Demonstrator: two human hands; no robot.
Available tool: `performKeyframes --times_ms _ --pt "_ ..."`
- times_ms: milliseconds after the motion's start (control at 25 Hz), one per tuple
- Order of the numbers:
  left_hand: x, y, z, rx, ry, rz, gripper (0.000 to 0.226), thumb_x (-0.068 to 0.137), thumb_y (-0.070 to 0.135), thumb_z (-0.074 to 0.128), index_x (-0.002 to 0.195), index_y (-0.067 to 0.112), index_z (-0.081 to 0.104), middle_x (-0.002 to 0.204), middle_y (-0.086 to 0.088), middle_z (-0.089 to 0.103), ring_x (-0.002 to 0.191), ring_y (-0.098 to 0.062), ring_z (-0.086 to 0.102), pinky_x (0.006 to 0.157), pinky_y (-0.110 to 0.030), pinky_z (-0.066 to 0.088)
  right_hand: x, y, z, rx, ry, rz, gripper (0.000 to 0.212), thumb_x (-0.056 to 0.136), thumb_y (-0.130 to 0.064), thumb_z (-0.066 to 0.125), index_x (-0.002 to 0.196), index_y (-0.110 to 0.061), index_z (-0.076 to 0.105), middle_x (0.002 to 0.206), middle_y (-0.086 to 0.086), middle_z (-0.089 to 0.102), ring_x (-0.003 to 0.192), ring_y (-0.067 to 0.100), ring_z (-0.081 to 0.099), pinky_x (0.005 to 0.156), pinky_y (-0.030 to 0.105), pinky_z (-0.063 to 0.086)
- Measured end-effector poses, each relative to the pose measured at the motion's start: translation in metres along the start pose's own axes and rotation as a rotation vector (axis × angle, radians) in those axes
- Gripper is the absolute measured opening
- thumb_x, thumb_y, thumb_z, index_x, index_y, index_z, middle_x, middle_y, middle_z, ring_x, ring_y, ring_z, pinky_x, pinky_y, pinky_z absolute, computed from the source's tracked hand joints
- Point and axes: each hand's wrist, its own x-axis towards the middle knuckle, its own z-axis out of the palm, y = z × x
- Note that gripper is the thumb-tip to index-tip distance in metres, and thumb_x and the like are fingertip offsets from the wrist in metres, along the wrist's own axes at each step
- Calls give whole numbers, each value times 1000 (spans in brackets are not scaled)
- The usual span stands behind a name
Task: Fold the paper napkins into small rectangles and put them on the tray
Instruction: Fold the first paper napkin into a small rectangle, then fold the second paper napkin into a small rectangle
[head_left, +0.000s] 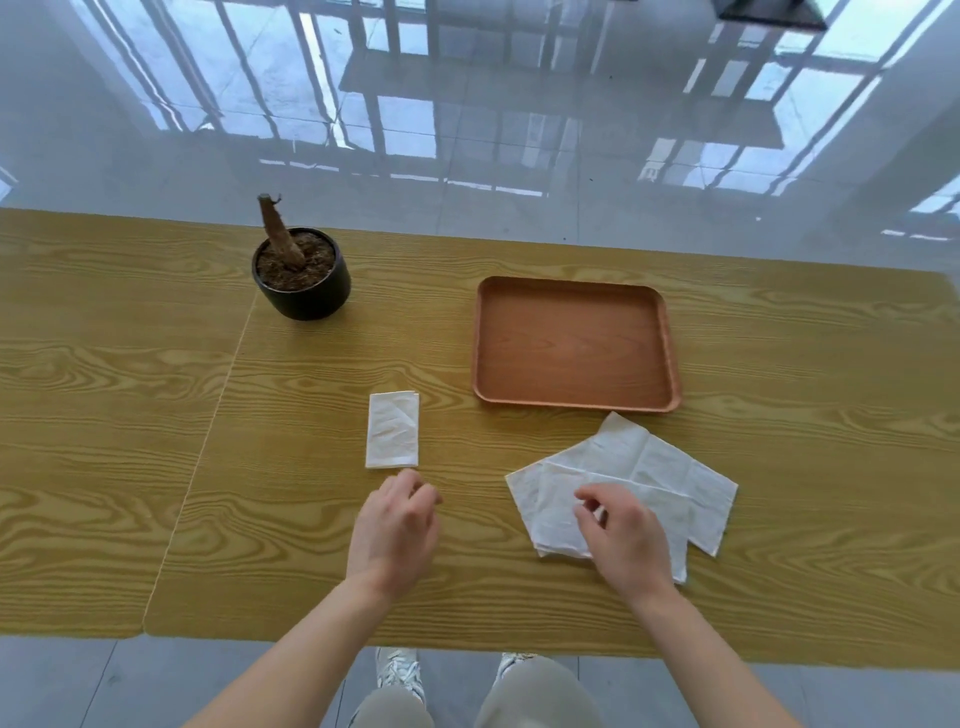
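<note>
Napkins (655, 466): loose pile on counter (156, 415) just below tray (571, 343); folded napkin (392, 429) well left. Thin, limp, tears easy, so pinch a corner and lift top sheet only. Left hand (397, 525) loosely curled, empty. Right hand (623, 535) curled on pile, grip unclear.

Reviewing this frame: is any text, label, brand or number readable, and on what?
None can be read. The folded napkin, unfolded napkins, tray, plant pot and table show no print.
</note>
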Motion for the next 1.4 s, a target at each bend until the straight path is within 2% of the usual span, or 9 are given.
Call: performKeyframes --times_ms 160,320,520,680,800,960,1080,1240,1400 --pt "-5 55 21 -53 -71 102 13 77 9 75 89 13 73 86 1 63 78 -22 59 63 -38 52 -15 51 -47 -29 48 57 13 87 -14 73 95 -23 72 83 -15 65 68 7 58 62 33 51" --pt "-1 101 43 75 -140 275 20 73 26 78 91 22 71 100 3 67 93 -21 63 69 -38 53 -32 85 -66 -146 -24 -140 16 77 -13 83 88 -21 74 82 -10 65 75 13 61 59 27 48" --pt "7 120 60 232 -191 259 19 81 39 71 92 22 71 101 3 65 93 -20 62 75 -36 50 -41 110 -75 -228 -102 -299 26 71 -23 88 93 -20 74 90 -7 65 86 17 63 68 28 54" --pt "5 125 63 311 -224 260 11 80 27 75 74 20 68 88 2 64 79 -21 61 68 -36 50 -39 127 -78 -260 -177 -306 26 75 -31 84 96 -23 71 98 -8 59 97 13 57 77 28 53" --pt "4 126 65 327 -212 256 14 79 20 74 68 17 66 84 0 64 74 -23 60 64 -37 50 -40 132 -75 -260 -158 -338 18 78 -27 83 84 -22 67 91 -8 57 89 13 56 66 26 52" --pt "2 127 67 210 -183 187 16 83 21 69 69 18 64 85 3 61 78 -21 57 66 -37 48 -38 131 -73 -263 -74 -408 18 81 -17 80 73 -17 64 82 -5 58 75 17 58 51 28 49" --pt "3 126 68 146 -159 160 14 83 19 66 70 17 64 84 4 60 77 -20 56 65 -37 47 -37 131 -71 -228 -75 -416 17 81 -16 81 75 -18 65 83 -5 60 76 17 60 54 29 51" --pt "3 126 70 69 -154 129 10 82 16 64 72 16 66 83 5 61 78 -19 56 64 -35 46 -39 134 -73 -242 -178 -437 23 76 -33 84 86 -22 67 92 -7 60 85 13 57 66 26 53" --pt "5 126 69 26 -140 106 8 81 15 65 72 14 65 82 3 63 77 -20 55 64 -37 47 -41 130 -67 -265 -81 -456 16 83 -16 80 76 -15 65 85 -3 61 75 19 59 55 32 53"
